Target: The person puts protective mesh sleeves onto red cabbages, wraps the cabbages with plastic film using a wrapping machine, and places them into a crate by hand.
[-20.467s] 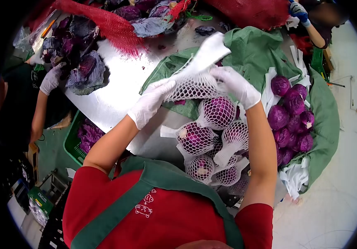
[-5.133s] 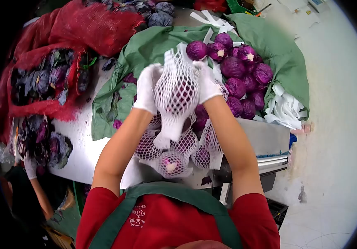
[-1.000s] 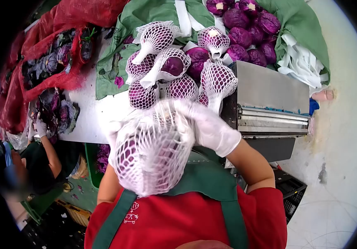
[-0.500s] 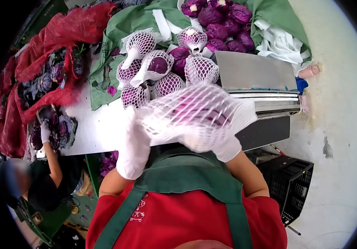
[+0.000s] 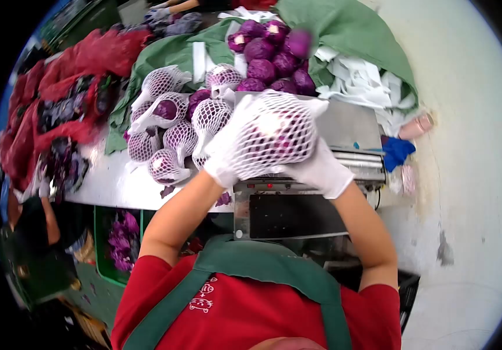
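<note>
Both my hands wear white gloves and are closed around a red cabbage (image 5: 280, 131) in a white foam net. My left hand (image 5: 227, 151) grips its left side, partly behind the mesh. My right hand (image 5: 321, 169) supports it from below and the right. A loose net end sticks out at upper right. Beneath the cabbage is a metal machine (image 5: 356, 119) with a flat plate, rollers, a small red light and a black panel (image 5: 297, 214). Left of my hands, several netted cabbages (image 5: 181, 137) lie grouped on the table; bare red cabbages (image 5: 262, 70) are piled behind.
White net sleeves (image 5: 356, 81) lie on green cloth (image 5: 344, 29) at the back right. A blue cloth (image 5: 398, 153) and a pink roll (image 5: 417, 126) sit beside the machine. Red mesh sacks (image 5: 87, 61) fill the left, near a co-worker's arm (image 5: 51, 219). A green crate (image 5: 102, 251) holds trimmed leaves.
The netted cabbage has moved away from my body and over the machine, and it has turned. My left hand has shifted up along its side. The view has shifted too, showing more of the machine.
</note>
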Tool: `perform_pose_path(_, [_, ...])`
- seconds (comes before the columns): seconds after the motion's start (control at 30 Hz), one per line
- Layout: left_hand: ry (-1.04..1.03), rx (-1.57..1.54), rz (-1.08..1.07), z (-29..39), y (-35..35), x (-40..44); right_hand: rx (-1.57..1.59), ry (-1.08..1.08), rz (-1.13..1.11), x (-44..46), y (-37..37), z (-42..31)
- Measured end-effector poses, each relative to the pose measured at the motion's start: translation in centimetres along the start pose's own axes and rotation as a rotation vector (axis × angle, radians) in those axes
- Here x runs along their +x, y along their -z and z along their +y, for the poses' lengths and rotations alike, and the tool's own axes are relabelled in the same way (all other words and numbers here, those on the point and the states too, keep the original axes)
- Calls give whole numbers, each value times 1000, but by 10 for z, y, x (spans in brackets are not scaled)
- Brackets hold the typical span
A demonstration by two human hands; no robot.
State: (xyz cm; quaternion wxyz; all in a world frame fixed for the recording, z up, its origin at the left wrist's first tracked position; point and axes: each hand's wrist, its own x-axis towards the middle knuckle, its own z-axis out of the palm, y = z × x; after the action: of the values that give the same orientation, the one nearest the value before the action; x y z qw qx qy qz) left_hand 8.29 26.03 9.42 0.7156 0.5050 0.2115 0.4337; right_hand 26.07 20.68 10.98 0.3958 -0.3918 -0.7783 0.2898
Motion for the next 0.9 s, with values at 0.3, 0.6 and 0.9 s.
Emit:
perform_pose_path(0.3, [382, -211, 597, -34, -65, 78, 487, -957, 50, 25, 105, 104])
perform_pose_path(0.6, [143, 90, 119, -79, -35, 124, 297, -602, 155, -2, 118, 182])
perform_pose_path(0.9, [-99, 671, 201, -97, -26, 142, 699, -892, 224, -19, 114, 190])
